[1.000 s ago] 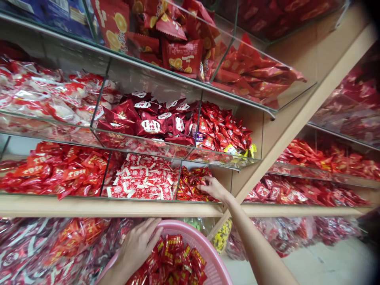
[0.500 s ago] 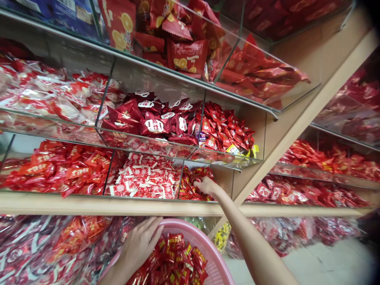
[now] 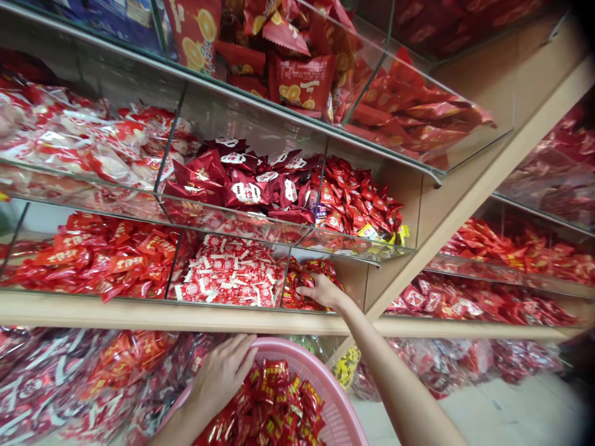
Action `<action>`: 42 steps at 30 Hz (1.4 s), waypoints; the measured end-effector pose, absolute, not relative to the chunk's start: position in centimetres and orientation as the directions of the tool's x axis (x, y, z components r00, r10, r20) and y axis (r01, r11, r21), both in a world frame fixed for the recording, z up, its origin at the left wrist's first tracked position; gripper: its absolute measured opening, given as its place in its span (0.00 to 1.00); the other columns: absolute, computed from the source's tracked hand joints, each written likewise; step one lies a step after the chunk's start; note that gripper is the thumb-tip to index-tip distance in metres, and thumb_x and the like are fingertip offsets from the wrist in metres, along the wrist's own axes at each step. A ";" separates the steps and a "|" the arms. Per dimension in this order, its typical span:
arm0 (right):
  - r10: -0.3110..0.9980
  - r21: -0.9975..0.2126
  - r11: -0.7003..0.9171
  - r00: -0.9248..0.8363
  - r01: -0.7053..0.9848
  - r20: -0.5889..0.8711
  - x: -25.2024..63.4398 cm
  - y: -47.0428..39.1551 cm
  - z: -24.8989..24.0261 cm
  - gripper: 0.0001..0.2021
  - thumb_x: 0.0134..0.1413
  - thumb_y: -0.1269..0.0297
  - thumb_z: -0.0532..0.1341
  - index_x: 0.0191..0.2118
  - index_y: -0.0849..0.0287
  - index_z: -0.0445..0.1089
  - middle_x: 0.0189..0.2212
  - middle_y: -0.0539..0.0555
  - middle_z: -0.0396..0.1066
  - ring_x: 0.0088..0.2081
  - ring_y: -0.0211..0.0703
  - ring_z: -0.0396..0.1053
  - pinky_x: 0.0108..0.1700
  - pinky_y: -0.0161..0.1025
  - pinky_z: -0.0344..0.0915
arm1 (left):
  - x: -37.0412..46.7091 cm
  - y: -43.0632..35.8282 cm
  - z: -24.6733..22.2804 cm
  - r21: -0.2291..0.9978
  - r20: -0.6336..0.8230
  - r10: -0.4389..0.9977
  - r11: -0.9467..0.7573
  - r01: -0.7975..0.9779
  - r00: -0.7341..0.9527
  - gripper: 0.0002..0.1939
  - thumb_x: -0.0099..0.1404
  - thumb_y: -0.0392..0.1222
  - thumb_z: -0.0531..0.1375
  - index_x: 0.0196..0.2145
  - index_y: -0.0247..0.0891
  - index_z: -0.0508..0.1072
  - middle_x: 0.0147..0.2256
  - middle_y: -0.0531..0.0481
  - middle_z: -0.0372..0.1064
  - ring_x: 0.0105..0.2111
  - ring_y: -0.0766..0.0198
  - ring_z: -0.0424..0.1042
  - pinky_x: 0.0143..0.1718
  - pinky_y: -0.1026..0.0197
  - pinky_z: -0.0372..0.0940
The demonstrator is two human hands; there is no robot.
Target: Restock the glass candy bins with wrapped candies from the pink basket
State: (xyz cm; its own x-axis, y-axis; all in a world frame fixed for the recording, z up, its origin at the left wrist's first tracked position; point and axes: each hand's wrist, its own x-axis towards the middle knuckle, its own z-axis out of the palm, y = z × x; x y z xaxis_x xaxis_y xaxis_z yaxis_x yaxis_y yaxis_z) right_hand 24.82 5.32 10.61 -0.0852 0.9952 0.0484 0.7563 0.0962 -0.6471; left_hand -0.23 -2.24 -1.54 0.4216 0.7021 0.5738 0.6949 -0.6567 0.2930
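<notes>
My right hand [image 3: 321,291] reaches into the rightmost compartment of the lowest open shelf. Its fingers curl down among small candies in red wrappers [image 3: 292,279], and part of them is hidden. Below the shelf is a pink plastic basket [image 3: 341,402], holding a pile of shiny red-wrapped candies [image 3: 274,387] with yellow print. My left hand [image 3: 225,368] lies on the basket's left rim, fingers stretched out over it. Beside the compartment, left of a clear divider, are red-and-white wrapped candies [image 3: 227,272].
Clear dividers and fronts split the shelves. Larger dark red packets [image 3: 246,192] fill the shelf above, and orange-printed packets [image 3: 300,83] the top one. A wooden shelf edge [image 3: 116,313] runs before my hands. Bagged sweets [image 3: 37,384] lie low left; a wooden upright [image 3: 455,179] stands right.
My right hand has shifted slightly left and down within the candies. The left hand and basket stay almost in place. The view has tilted a little.
</notes>
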 end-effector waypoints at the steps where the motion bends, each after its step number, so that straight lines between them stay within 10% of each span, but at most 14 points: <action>1: 0.997 -0.658 0.076 -0.066 0.749 0.041 24.8 5.3 10.6 0.20 0.39 0.61 0.63 0.39 0.68 0.69 0.35 0.55 0.71 0.36 0.44 0.65 0.39 0.38 0.61 | -0.2 -2.3 -1.5 0.285 0.567 0.704 -0.654 0.700 0.427 0.16 0.65 0.44 0.49 0.46 0.43 0.71 0.43 0.50 0.73 0.41 0.61 0.72 0.42 0.59 0.69; 16: 0.995 -0.816 -0.088 0.011 0.572 -0.099 24.7 4.3 10.8 0.20 0.25 0.60 0.69 0.28 0.65 0.67 0.22 0.45 0.62 0.27 0.34 0.58 0.31 0.34 0.58 | -0.2 -2.3 -1.5 0.273 0.485 0.744 -0.629 0.728 0.460 0.17 0.66 0.45 0.48 0.48 0.40 0.69 0.45 0.49 0.71 0.43 0.59 0.71 0.44 0.57 0.67; 27: 0.983 -0.758 0.183 -0.096 0.626 0.159 24.4 -1.3 15.3 0.13 0.43 0.57 0.62 0.30 0.63 0.66 0.22 0.46 0.60 0.25 0.34 0.57 0.28 0.33 0.55 | 0.0 -2.4 -0.9 0.311 0.468 0.749 -0.637 0.706 0.470 0.17 0.66 0.44 0.47 0.48 0.39 0.68 0.45 0.49 0.71 0.43 0.60 0.70 0.46 0.57 0.66; 32: 0.945 -0.787 0.184 -0.327 0.589 -0.024 22.4 -8.4 11.6 0.05 0.49 0.66 0.58 0.34 0.59 0.67 0.32 0.50 0.67 0.33 0.38 0.64 0.36 0.35 0.60 | 0.1 -2.5 -1.0 0.310 0.473 0.747 -0.638 0.705 0.468 0.17 0.66 0.44 0.47 0.48 0.41 0.68 0.46 0.49 0.70 0.43 0.60 0.70 0.44 0.57 0.67; 36: 0.911 -0.645 0.055 -0.302 0.762 -0.280 21.1 -13.3 5.0 0.05 0.46 0.71 0.59 0.32 0.58 0.67 0.32 0.50 0.67 0.32 0.39 0.64 0.32 0.34 0.61 | 0.2 -2.5 -1.0 0.310 0.471 0.749 -0.635 0.708 0.466 0.17 0.66 0.45 0.47 0.48 0.40 0.68 0.46 0.49 0.70 0.44 0.60 0.70 0.45 0.57 0.66; 42: 0.956 -0.355 0.062 -0.157 0.933 -0.246 21.1 -16.1 0.0 0.14 0.46 0.80 0.54 0.39 0.59 0.66 0.40 0.57 0.66 0.41 0.47 0.66 0.41 0.40 0.63 | 0.1 -2.6 -0.8 0.295 0.483 0.737 -0.645 0.705 0.473 0.17 0.66 0.45 0.46 0.48 0.40 0.68 0.45 0.49 0.71 0.42 0.61 0.71 0.43 0.59 0.67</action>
State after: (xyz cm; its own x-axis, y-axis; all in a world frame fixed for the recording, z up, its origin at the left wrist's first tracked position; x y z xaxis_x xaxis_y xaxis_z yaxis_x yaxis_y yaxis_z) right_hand 21.07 -16.11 0.00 -0.1571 0.9565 -0.2460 0.9328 0.0619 -0.3551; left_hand 0.11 -2.58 -0.76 0.4728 0.7371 0.4828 0.7050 -0.6452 0.2946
